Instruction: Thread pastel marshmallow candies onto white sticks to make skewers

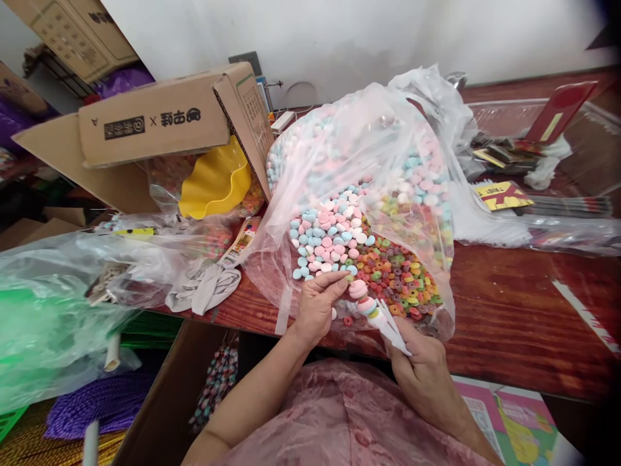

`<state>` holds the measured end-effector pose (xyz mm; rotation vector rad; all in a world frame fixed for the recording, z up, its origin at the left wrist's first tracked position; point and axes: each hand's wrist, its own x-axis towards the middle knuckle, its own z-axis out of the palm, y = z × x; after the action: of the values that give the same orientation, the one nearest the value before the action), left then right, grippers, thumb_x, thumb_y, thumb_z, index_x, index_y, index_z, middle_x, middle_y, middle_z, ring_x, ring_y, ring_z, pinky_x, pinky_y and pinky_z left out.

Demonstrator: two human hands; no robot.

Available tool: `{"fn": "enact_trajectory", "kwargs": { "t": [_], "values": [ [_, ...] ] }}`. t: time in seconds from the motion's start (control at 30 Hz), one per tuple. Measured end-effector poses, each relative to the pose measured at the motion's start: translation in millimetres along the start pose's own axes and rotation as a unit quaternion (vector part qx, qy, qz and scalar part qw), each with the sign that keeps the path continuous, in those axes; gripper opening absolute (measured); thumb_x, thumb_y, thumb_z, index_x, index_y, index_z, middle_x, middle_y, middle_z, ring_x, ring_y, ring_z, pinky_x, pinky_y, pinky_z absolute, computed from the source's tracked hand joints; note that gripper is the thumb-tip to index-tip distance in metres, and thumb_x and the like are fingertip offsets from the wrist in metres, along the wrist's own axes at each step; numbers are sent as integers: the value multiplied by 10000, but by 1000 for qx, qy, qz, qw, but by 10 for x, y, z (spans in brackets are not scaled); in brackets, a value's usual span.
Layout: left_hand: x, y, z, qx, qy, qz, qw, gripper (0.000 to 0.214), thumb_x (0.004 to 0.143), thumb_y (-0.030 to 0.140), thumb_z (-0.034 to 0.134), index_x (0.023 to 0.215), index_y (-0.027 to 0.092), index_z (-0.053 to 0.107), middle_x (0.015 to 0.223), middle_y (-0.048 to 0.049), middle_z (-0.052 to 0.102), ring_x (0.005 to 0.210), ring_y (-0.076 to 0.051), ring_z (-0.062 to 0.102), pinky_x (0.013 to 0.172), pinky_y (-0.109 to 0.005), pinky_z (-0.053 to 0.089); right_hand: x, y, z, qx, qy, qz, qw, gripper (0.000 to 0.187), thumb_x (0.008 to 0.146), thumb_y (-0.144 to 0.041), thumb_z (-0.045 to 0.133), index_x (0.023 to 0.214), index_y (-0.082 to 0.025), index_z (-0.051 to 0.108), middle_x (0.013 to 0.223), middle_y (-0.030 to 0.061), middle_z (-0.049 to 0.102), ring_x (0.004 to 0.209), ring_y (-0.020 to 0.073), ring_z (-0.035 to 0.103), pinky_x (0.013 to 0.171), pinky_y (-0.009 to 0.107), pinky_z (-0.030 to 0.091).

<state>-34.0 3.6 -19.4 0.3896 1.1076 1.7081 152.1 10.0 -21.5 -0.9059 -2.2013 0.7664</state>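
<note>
A large clear plastic bag [369, 162] lies open on the reddish wooden table [514, 310], full of pink, blue and white candies [330, 236] and small coloured ring candies [400, 275]. My left hand [317, 304] is at the bag's mouth, fingers pinched on a small ring candy [348, 279]. My right hand [420, 366] grips a white stick [391, 327] with pink, blue and white candies threaded on its tip [361, 296]. The stick's tip sits right beside my left fingertips.
An open cardboard box [160, 123] with a yellow wavy bowl [216, 181] stands at the left. More plastic bags [58, 298] lie at the far left. Flat packets and a red card [557, 116] lie at the back right. Coloured cords fill a bin below the table.
</note>
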Motion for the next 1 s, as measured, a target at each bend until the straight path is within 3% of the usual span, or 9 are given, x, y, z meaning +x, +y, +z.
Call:
{"fn": "enact_trajectory", "kwargs": {
  "t": [0.13,0.33,0.53,0.63,0.73,0.83,0.93,1.0],
  "values": [
    [-3,-1,2,14,11,9,1000,299,553,305,928,792,177,802,784,-28,757,710,-125,659,728,-279,530,3,-2,9,3,0,-25,1000,249,911,-83,419,1006,-171,632,779,3,679,620,117,606,617,201,460],
    [-11,-24,-41,60,6,81,995,196,617,262,890,779,186,809,813,-19,736,775,-113,648,755,-224,507,-36,61,24,-14,3,-1,1000,216,901,-102,440,999,-156,624,648,-34,564,537,111,483,545,203,416],
    [-9,-51,-78,81,-9,109,991,133,680,251,856,798,214,808,815,-15,742,744,-117,662,728,-234,535,-38,48,38,-1,-2,-6,1000,211,903,-90,435,959,-167,623,694,-21,603,568,111,512,572,203,421],
    [3,-47,-117,175,-38,206,962,83,743,226,819,826,230,811,848,-34,759,816,-150,692,783,-274,566,-43,70,48,-13,-5,-10,1000,224,903,-91,433,981,-165,630,687,-21,600,559,117,505,569,211,417],
    [-2,-49,-145,271,-83,313,906,108,812,193,763,901,233,809,905,-58,774,864,-169,715,809,-299,585,-49,99,51,-16,-1,-5,1000,214,903,-97,443,982,-163,631,674,-25,591,557,116,499,569,213,417],
    [-44,-58,-132,311,-100,363,872,169,874,168,694,996,230,794,955,-70,777,878,-165,722,813,-298,589,-39,94,60,6,15,2,1000,204,899,-85,455,965,-171,628,660,-42,558,546,101,477,564,197,413],
    [-103,-59,-102,326,-106,357,869,193,902,194,662,1053,227,779,1021,-80,770,939,-177,713,866,-313,575,-14,57,84,17,35,3,999,192,893,-85,464,937,-169,631,642,-46,525,537,99,463,547,194,404],
    [-126,-58,-84,297,-94,307,899,210,923,258,648,1098,230,759,1062,-73,760,985,-178,698,919,-320,549,4,32,100,21,40,4,999,186,893,-91,467,897,-170,635,624,-43,518,527,103,463,532,199,401]
  ]
}}
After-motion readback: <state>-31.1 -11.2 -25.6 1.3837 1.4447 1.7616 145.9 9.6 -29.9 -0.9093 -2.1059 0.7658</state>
